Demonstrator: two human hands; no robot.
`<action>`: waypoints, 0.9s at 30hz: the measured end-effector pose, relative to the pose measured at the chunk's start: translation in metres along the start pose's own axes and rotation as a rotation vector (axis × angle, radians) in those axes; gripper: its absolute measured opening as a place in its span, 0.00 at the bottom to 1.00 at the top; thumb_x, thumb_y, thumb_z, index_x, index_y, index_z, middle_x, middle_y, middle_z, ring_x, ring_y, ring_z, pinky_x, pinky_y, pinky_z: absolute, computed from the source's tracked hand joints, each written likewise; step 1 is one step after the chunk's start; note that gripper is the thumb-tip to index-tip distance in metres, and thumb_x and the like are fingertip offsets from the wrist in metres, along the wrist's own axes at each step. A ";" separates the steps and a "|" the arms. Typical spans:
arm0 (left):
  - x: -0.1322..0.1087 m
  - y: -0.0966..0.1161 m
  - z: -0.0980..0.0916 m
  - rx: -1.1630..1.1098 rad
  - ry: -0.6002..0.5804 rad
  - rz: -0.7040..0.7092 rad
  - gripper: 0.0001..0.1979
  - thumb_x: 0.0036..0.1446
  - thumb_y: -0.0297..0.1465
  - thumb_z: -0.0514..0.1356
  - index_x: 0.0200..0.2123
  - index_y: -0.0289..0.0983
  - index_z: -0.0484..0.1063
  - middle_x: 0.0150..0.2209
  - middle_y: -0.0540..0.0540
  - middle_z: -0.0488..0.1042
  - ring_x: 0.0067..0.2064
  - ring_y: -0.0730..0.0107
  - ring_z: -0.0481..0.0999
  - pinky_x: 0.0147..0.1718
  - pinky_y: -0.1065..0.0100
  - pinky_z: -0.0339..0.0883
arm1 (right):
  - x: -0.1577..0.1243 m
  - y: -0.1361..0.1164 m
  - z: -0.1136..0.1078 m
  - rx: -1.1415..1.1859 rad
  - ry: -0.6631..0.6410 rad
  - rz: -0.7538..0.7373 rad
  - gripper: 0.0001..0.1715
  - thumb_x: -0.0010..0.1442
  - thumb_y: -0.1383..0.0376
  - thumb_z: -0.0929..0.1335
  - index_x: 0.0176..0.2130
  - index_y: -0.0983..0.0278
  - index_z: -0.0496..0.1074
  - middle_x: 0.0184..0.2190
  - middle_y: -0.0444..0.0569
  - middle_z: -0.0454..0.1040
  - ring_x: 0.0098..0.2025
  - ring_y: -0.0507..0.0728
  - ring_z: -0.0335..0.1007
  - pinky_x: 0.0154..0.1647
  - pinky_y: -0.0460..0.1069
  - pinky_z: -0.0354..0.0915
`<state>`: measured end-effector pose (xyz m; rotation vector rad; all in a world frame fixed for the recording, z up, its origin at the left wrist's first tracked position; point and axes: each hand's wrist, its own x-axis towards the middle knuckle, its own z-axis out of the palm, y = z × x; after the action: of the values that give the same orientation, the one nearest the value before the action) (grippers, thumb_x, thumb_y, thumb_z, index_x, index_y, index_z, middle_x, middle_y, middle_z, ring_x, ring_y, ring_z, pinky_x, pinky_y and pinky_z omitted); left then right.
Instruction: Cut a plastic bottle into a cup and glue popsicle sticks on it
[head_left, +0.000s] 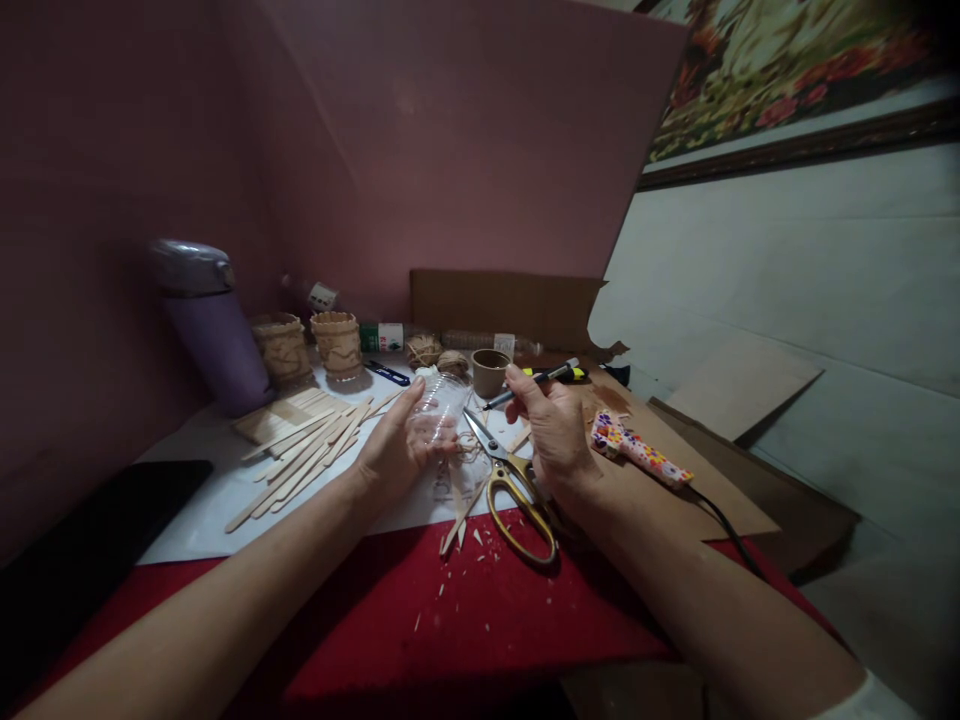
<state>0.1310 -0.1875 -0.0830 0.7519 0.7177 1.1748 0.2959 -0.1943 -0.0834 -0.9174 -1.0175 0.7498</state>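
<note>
My left hand [405,435] is closed around a clear ridged plastic piece [441,400] that looks like a cut bottle section. Pinched in my right hand [551,425] is a marker pen [529,384], its tip pointing left toward the plastic. Scissors with gold handles [525,510] lie partly spread between my wrists, blades toward the plastic. Below the plastic are a few wooden stick pieces [463,520] and a tangle of twine, partly hidden. A small brown cup [490,372] stands just behind, between my hands.
Flat wooden sticks [315,465] lie in a pile at left, near two carved-looking cups [336,345] and a purple tumbler [214,340]. Twine balls [424,350] and plastic bottles [487,343] sit behind. A flower-patterned glue gun [637,452] with a cord rests on cardboard [720,500] at right.
</note>
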 end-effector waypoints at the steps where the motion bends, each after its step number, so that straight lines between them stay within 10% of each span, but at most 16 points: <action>1: -0.001 0.000 0.001 0.004 0.008 -0.006 0.17 0.63 0.40 0.58 0.46 0.31 0.67 0.30 0.42 0.73 0.25 0.68 0.74 0.24 0.68 0.73 | 0.000 0.000 0.000 -0.005 0.001 0.000 0.23 0.53 0.49 0.74 0.23 0.63 0.69 0.17 0.40 0.68 0.20 0.49 0.59 0.26 0.48 0.55; 27: -0.003 -0.006 0.001 0.075 -0.207 -0.085 0.16 0.65 0.38 0.54 0.46 0.32 0.70 0.30 0.42 0.75 0.24 0.70 0.74 0.19 0.72 0.72 | -0.019 -0.011 0.004 -0.184 -0.251 -0.392 0.13 0.60 0.58 0.71 0.28 0.61 0.68 0.25 0.40 0.68 0.30 0.52 0.64 0.35 0.50 0.61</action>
<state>0.1342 -0.1921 -0.0868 0.8831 0.6171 0.9815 0.2862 -0.2147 -0.0795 -0.7566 -1.4568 0.4512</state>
